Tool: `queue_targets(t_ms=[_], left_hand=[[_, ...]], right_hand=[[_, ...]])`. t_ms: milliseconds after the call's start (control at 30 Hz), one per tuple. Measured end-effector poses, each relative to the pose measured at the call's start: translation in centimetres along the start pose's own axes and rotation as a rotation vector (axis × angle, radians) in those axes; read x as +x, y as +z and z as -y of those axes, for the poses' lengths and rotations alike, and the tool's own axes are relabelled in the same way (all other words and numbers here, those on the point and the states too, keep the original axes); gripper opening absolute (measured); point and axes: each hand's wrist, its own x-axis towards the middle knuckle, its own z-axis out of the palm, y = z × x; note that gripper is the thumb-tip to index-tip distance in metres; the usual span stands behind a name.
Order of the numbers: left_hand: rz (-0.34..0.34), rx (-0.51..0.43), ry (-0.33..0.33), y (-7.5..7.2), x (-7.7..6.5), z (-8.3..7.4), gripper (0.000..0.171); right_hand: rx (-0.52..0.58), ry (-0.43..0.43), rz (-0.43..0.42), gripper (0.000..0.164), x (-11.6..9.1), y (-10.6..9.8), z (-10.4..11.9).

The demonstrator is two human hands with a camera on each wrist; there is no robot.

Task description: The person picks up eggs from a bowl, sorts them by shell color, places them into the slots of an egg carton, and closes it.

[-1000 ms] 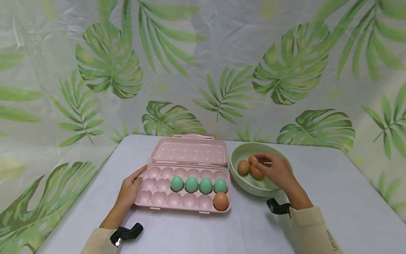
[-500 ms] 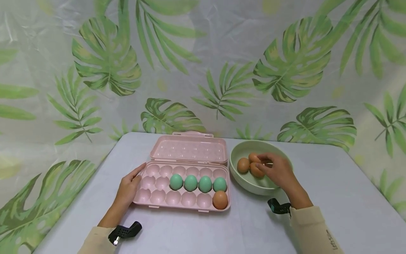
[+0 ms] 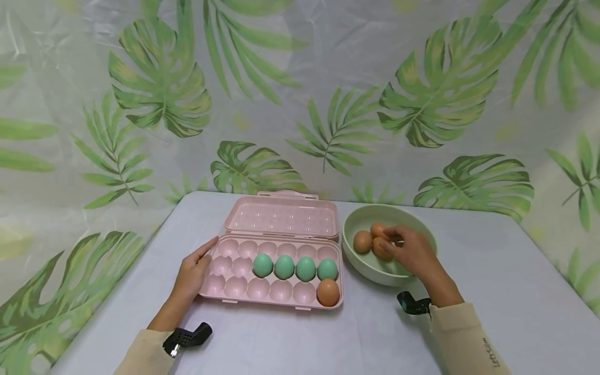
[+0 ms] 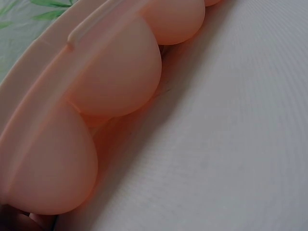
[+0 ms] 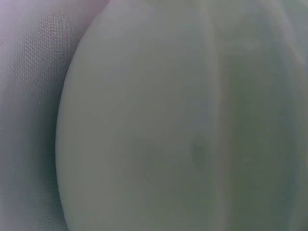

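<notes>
In the head view my left hand [image 3: 191, 272] grips the left edge of the pink egg carton [image 3: 244, 304], thumb along the rim. Its lid stands open at the back. A row of green eggs [image 3: 284, 267] sits in the middle cups, with one brown egg [image 3: 328, 292] at the front right. My right hand [image 3: 416, 254] reaches into the pale green bowl [image 3: 352, 260], its bent fingers over several brown eggs [image 3: 362, 241]. Whether it holds one is hidden. The left wrist view shows the carton's rounded cups [image 4: 115, 72]; the right wrist view shows the bowl's outer wall [image 5: 139, 120].
A white-covered table [image 3: 290, 344] carries everything. The bowl stands close against the carton's right side. A leaf-patterned curtain [image 3: 262, 120] hangs behind the table. Black cameras are worn on the left wrist [image 3: 187, 338] and right wrist [image 3: 413, 303].
The right fingertips have drawn slightly rightward within the bowl, uncovering more of the back brown egg. My left hand keeps its hold on the carton. The head view has tilted slightly.
</notes>
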Motion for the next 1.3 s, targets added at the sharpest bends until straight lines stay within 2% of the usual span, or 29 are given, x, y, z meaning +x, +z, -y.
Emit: queue_targets(t_ms=[633,867,1167,1300], left_hand=[[-0.012,0.02,0.006,0.1,0.15,0.06,0.044],[-0.006,0.015,0.003,0.15,0.2,0.12,0.044],[-0.014,0.027,0.003,0.17,0.19,0.18,0.043],[-0.014,0.026,0.004,0.16,0.17,0.15,0.043]], right_hand=[[-0.051,-0.042,0.003,0.032,0.02,0.35,0.04],[-0.052,-0.02,0.03,0.034,-0.1,0.34,-0.04],[-0.062,-0.057,0.043,0.031,-0.12,0.54,-0.08],[-0.07,-0.073,0.069,0.035,-0.22,0.52,-0.04]])
